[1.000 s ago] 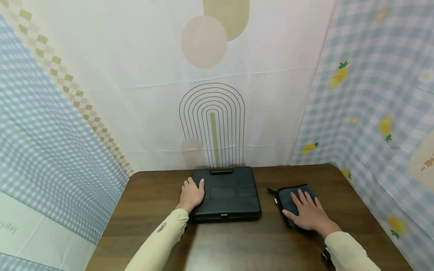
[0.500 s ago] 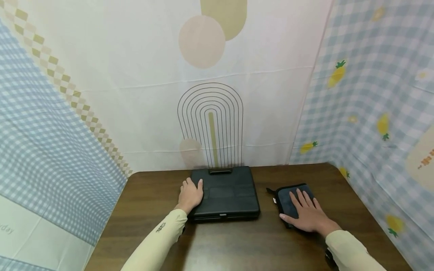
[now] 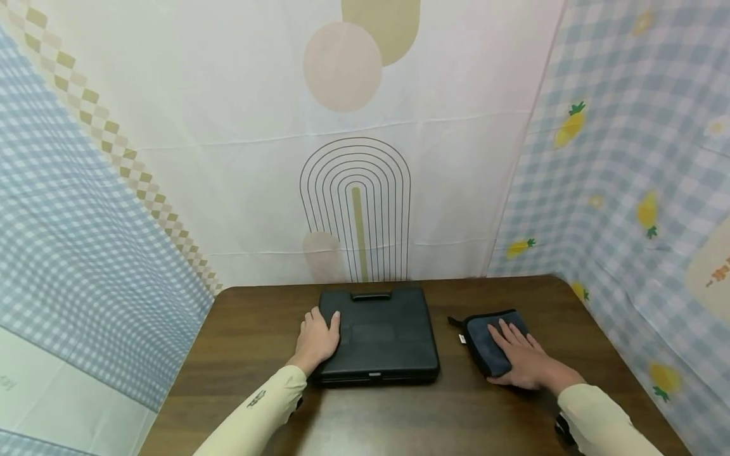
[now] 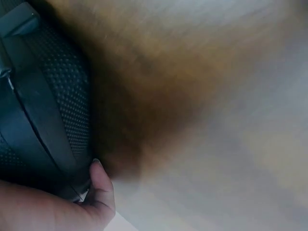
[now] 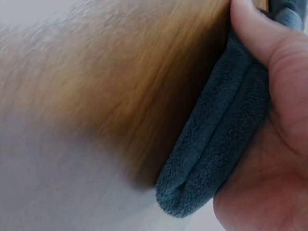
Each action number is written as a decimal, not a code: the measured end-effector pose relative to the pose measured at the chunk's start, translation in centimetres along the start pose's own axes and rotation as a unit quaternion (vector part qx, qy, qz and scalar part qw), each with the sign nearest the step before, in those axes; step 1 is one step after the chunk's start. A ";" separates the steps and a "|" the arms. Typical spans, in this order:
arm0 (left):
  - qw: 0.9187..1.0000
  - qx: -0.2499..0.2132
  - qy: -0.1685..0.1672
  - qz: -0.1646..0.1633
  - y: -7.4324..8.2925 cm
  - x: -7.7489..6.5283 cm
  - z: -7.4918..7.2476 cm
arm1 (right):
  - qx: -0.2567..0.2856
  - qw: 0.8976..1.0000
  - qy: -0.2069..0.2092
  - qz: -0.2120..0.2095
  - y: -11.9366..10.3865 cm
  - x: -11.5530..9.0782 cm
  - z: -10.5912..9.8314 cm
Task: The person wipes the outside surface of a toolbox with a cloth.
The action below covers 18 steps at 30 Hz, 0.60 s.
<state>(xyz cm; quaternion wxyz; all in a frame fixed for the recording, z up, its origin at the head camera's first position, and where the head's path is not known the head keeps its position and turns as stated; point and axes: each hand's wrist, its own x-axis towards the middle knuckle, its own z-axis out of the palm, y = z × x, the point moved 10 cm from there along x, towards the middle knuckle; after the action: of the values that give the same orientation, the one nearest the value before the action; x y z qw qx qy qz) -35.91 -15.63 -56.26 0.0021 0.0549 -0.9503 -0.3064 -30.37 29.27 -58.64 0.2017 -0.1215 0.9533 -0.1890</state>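
A black hard plastic carrying case (image 3: 376, 354) lies flat on the table, a handle recess at its far edge and a small latch in front. At its left side my left hand (image 3: 315, 341) grips the edge, thumb on the lid. The left wrist view shows a fingertip curled at the corner of the textured case wall (image 4: 67, 91). To the right lies a folded blue-grey towel (image 3: 483, 342) with black edging, a loop and a white tag. My right hand (image 3: 523, 362) lies over it, fingers spread on top, thumb at the near edge. The right wrist view shows the towel's folded edge (image 5: 211, 134) against the palm.
The brown wooden table (image 3: 399, 418) ends at a hanging white cloth (image 3: 256, 209) behind. Blue checked cloths hang at the left (image 3: 102, 253) and right (image 3: 604, 145) sides. A strip of bare tabletop separates the case from the towel.
The case has slid slightly toward me with my left hand. My right thumb has moved from the towel's top to its near edge; the towel stays about where it was.
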 end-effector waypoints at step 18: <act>1.000 0.000 0.020 0.002 -0.6 -3.1 -0.3 | -0.029 0.996 0.085 -0.014 -0.1 -0.1 -1.0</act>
<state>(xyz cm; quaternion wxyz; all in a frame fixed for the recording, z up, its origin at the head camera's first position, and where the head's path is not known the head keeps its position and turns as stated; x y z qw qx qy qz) -32.77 -15.95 -56.31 0.0215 0.0592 -0.9501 -0.3054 -30.74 29.50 -57.72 0.1133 -0.1236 0.9704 -0.1739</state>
